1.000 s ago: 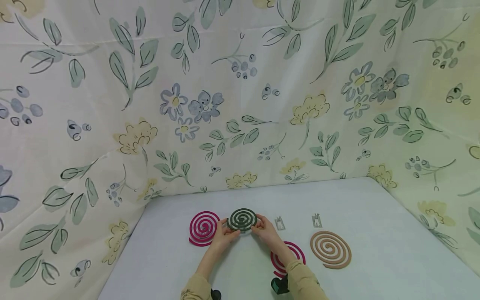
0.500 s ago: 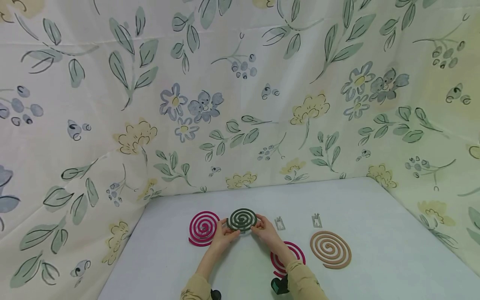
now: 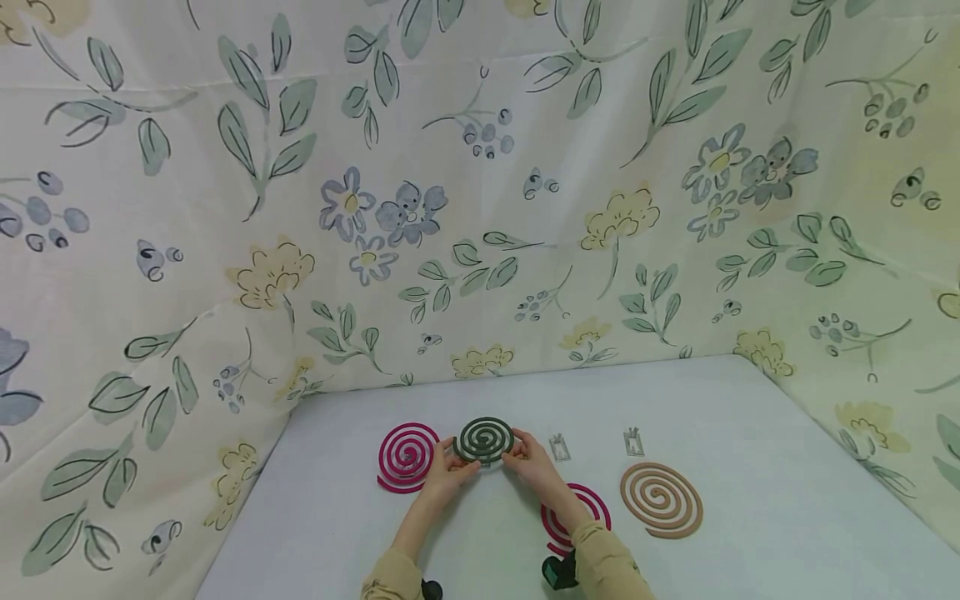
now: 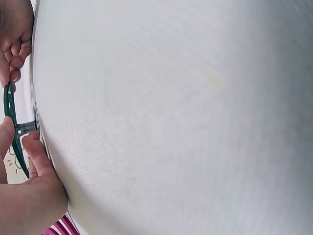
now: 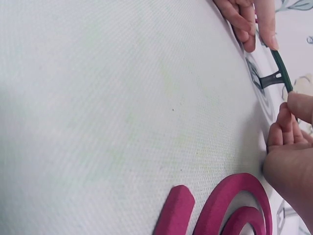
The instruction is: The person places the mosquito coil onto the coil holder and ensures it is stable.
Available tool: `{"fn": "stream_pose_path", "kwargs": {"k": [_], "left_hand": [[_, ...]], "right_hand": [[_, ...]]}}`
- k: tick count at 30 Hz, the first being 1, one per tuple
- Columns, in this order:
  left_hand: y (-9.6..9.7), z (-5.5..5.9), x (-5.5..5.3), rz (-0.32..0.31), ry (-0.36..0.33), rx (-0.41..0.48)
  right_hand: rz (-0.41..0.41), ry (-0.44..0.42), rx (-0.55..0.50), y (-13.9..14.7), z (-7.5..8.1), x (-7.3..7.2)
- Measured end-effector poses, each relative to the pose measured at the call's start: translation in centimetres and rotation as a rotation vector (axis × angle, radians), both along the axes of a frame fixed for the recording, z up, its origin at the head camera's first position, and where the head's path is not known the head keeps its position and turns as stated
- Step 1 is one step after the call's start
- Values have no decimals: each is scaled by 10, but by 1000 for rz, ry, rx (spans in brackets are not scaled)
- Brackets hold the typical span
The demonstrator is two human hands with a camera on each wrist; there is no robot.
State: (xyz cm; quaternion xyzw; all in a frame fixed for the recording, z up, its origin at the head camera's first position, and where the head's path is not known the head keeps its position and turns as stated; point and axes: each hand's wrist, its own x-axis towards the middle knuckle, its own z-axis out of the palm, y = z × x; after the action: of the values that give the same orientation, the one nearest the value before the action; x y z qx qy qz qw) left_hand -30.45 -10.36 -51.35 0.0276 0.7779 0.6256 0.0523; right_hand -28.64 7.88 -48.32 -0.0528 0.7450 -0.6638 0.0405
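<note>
A dark green mosquito coil (image 3: 484, 439) is level above the white table, its middle on a small metal stand (image 5: 270, 80) that rises from the tabletop. My left hand (image 3: 447, 475) pinches the coil's near-left rim, thumb on top and fingers below. On the opposite side my right hand (image 3: 531, 463) pinches the right rim in the same way. In the left wrist view the coil shows edge-on, with the stand's upright (image 4: 27, 127) under it. Just left of my left hand is a magenta mosquito coil (image 3: 407, 456).
A second magenta coil (image 5: 176, 210) lies under my right forearm, partly hidden. To its right lies a tan coil (image 3: 658, 496). Two flat metal stands (image 3: 556, 439) lie further back on the white table (image 3: 750, 433). Floral cloth (image 3: 480, 208) hangs behind and at the sides.
</note>
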Motion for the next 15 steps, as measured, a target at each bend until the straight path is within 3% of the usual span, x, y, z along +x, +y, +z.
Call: {"fn": "stream_pose_path", "kwargs": {"k": [15], "left_hand": [[-1,-1,0,-10,12,8]], "right_hand": [[5,-8,2,0,-1,-1]]}}
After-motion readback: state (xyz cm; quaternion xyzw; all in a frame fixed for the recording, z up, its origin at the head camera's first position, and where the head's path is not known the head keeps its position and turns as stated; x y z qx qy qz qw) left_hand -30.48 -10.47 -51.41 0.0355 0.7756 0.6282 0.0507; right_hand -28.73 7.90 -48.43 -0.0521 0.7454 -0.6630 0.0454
